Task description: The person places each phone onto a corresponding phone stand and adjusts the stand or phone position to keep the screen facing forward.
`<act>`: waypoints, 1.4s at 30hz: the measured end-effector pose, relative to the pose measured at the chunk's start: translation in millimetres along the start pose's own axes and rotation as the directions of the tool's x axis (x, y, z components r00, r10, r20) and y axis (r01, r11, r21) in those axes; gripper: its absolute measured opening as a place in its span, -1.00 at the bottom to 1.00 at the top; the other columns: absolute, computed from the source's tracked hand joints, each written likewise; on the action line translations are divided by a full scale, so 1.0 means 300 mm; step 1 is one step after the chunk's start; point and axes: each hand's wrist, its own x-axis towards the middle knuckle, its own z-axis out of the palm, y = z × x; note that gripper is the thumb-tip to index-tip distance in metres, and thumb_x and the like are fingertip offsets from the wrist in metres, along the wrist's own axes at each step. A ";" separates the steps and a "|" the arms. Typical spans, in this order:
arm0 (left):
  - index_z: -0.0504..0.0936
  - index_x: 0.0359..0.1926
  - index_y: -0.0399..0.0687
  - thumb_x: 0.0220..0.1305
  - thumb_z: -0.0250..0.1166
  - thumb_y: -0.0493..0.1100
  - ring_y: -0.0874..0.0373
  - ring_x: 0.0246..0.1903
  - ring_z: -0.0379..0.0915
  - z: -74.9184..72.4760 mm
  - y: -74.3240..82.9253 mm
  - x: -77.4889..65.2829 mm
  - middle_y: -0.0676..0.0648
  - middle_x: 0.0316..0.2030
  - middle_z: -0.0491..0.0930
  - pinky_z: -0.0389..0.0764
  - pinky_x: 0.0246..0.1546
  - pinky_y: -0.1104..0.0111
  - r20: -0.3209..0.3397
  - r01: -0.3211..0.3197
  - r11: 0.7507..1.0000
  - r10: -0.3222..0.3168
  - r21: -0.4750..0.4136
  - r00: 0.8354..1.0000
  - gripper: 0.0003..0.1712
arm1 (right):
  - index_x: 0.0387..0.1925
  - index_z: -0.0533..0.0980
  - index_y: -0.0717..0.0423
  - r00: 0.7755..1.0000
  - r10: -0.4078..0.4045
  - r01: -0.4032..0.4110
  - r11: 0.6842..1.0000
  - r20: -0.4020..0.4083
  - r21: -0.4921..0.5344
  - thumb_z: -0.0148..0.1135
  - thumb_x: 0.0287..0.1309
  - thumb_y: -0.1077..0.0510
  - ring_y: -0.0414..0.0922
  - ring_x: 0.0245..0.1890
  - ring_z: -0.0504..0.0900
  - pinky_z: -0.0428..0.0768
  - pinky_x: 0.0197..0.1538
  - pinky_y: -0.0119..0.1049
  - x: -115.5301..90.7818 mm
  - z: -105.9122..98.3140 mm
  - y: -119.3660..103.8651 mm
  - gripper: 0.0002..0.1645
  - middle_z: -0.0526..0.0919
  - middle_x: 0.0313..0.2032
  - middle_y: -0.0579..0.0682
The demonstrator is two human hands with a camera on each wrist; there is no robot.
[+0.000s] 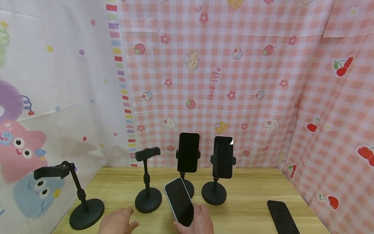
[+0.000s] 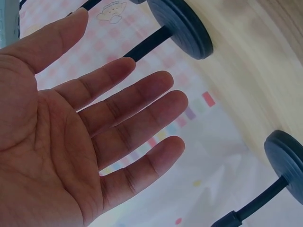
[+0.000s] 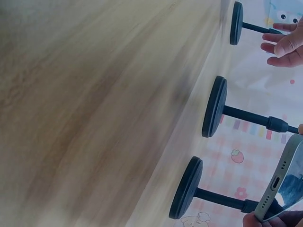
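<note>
My right hand (image 1: 198, 221) grips a smartphone (image 1: 179, 201) by its lower end, its dark screen facing up toward me and its top tilted left. In the right wrist view the phone's bottom edge (image 3: 274, 184) shows its charging port. My left hand (image 1: 118, 221) holds nothing; its fingers (image 2: 137, 101) are spread and nearly straight in the left wrist view. Just beyond the two hands stands a black phone stand (image 1: 147, 182) with an unoccupied clamp. Behind the held phone, another stand carries a phone (image 1: 188, 152) upright.
Right of that, a third stand holds a phone (image 1: 223, 157) upright. At the far left is a stand (image 1: 84, 208) with an unoccupied clamp bent sideways. A dark phone (image 1: 282, 217) lies flat on the wooden table (image 1: 245, 211) at the right. Patterned cloths (image 1: 233, 65) hang around the table.
</note>
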 end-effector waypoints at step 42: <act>0.60 0.10 -0.14 0.21 0.38 0.21 -0.18 -0.10 0.59 -0.203 0.020 -0.023 -0.20 -0.03 0.65 0.58 -0.19 -0.10 -0.216 -0.072 0.997 0.075 0.021 0.974 -0.38 | 0.14 0.50 0.16 0.982 -0.055 0.068 0.995 -0.182 0.068 0.57 -0.41 -0.39 -0.10 -0.26 0.45 0.54 -0.17 -0.09 -0.022 -0.007 -0.069 0.10 0.49 -0.21 -0.01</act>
